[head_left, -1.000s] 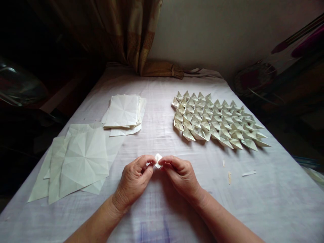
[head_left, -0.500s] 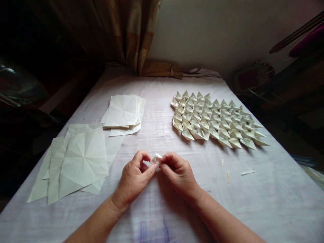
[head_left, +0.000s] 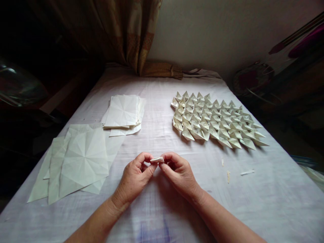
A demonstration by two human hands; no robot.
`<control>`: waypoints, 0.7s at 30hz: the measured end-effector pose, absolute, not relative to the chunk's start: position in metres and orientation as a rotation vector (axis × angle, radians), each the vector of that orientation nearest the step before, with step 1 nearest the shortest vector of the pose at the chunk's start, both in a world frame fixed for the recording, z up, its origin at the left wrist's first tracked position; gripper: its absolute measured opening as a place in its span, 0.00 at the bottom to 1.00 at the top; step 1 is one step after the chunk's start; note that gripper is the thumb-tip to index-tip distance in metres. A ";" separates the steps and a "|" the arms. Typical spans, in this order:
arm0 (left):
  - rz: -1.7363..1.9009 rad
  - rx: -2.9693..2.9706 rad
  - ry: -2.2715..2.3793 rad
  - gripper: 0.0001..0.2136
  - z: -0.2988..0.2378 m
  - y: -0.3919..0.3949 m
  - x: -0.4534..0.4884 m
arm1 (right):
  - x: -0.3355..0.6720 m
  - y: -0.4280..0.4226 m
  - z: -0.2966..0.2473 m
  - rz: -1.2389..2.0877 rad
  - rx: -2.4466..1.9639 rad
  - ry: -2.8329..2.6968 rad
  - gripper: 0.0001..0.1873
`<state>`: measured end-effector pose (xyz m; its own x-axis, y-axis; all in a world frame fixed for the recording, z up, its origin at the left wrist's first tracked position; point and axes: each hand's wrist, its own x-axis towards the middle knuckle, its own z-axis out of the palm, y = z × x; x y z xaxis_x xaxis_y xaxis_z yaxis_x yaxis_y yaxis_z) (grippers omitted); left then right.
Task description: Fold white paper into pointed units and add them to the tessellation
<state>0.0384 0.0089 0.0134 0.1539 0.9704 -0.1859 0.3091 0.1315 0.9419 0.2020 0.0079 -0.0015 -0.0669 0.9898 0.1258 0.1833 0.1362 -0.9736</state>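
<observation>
Above the cloth [head_left: 159,108], left fingers [head_left: 144,156] and right fingers [head_left: 172,156] pinch folded paper [head_left: 157,160] (far side hidden).

Between the fingertips of our left hand [head_left: 136,173] and right hand [head_left: 181,173] we pinch a small folded paper [head_left: 157,160] above the pale cloth [head_left: 202,209]. On our left we see creased sheets [head_left: 84,158] spread near a paper stack [head_left: 123,110], and on our right, rows of pointed paper boats [head_left: 215,119] beyond three scraps [head_left: 247,172]
</observation>
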 end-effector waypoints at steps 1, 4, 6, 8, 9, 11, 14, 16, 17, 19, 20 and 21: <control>0.794 1.382 1.357 0.10 0.014 0.009 0.039 | 0.203 0.008 0.000 1.063 -1.206 -1.462 0.04; 0.768 1.381 1.355 0.11 0.016 0.009 0.038 | 0.206 0.010 0.004 1.101 -1.121 -1.526 0.09; 0.743 1.386 1.349 0.11 0.015 0.009 0.037 | 0.208 0.012 0.007 1.123 -1.067 -1.548 0.12; 0.721 1.398 1.337 0.12 0.014 0.009 0.036 | 0.210 0.014 0.009 1.138 -1.051 -1.539 0.12; 0.718 1.403 1.330 0.12 0.014 0.010 0.036 | 0.210 0.014 0.009 1.146 -1.052 -1.530 0.12; 0.724 1.407 1.316 0.12 0.012 0.010 0.035 | 0.210 0.015 0.009 1.163 -1.062 -1.514 0.11; 0.738 1.407 1.305 0.11 0.010 0.009 0.034 | 0.210 0.016 0.006 1.162 -1.086 -1.480 0.10; 0.731 1.408 1.300 0.11 0.010 0.009 0.034 | 0.209 0.015 0.003 1.132 -1.106 -1.456 0.09; 0.726 1.410 1.301 0.11 0.010 0.008 0.033 | 0.208 0.014 0.002 1.109 -1.122 -1.444 0.08; 0.720 1.417 1.315 0.11 0.009 0.008 0.033 | 0.206 0.013 0.000 1.054 -1.160 -1.419 0.07; 0.720 1.421 1.327 0.11 0.009 0.008 0.033 | 0.205 0.013 -0.001 1.029 -1.180 -1.408 0.07; 0.723 1.426 1.338 0.12 0.009 0.008 0.033 | 0.204 0.012 -0.002 1.012 -1.198 -1.399 0.07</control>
<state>0.0330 0.0078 0.0088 0.2060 0.9567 -0.2055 0.3531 0.1232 0.9275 0.2044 0.0121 -0.0019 -0.0171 0.9869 0.1606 0.1564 0.1613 -0.9744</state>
